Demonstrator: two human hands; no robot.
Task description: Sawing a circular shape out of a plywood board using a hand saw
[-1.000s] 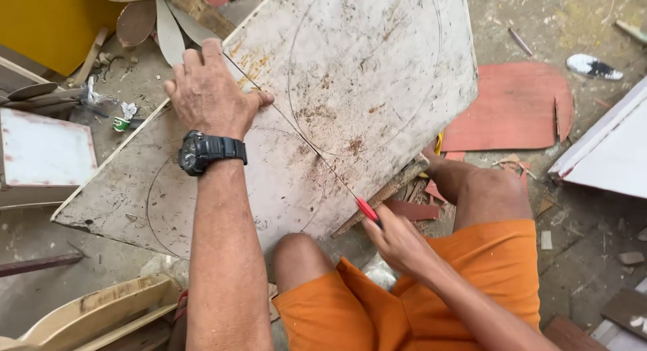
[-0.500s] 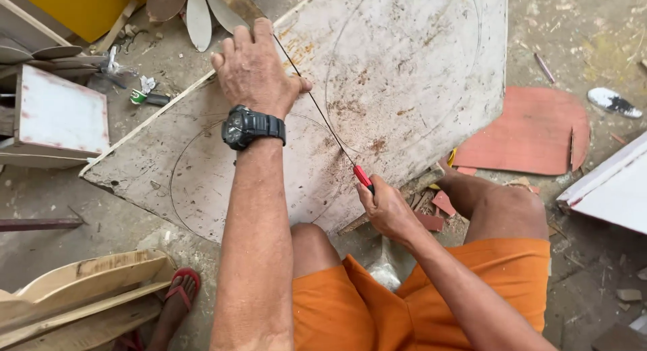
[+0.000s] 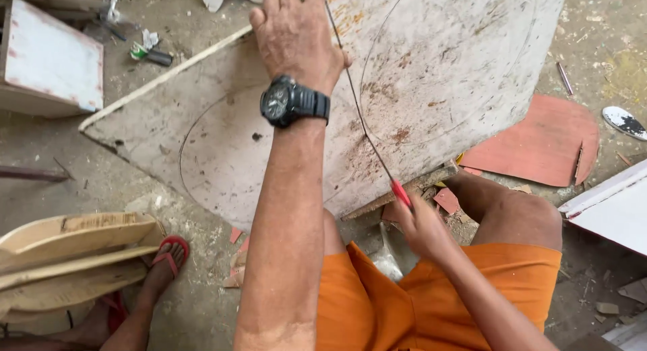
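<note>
Right now the left hand (image 3: 293, 38) is lying flat, fingers spread and pressing down on a big whitish board (image 3: 458, 75), a black wristwatch (image 3: 290, 103) sitting on its wrist. The board is stained and scuffed, pencilled circles curving across its face, and it is tilting across the person's knees near the dusty ground. Down at the near edge, the right hand (image 3: 424, 226) is closing tight around the red handle (image 3: 401, 193) of a thin saw blade (image 3: 357, 108). That blade is running as a dark line from the handle up across the board, passing just beside the left thumb.

Orange shorts (image 3: 418, 304) are filling the bottom of the view. Lying on the ground to the right is a reddish cut-off panel (image 3: 539, 145), touching nothing else, and a white panel edge (image 3: 610, 206) is poking in beyond it. Over on the left, curved wooden pieces (image 3: 67, 250) are stacking up beside a foot in a red sandal (image 3: 168, 257). A white box (image 3: 47, 61) is sitting at the upper left.
</note>
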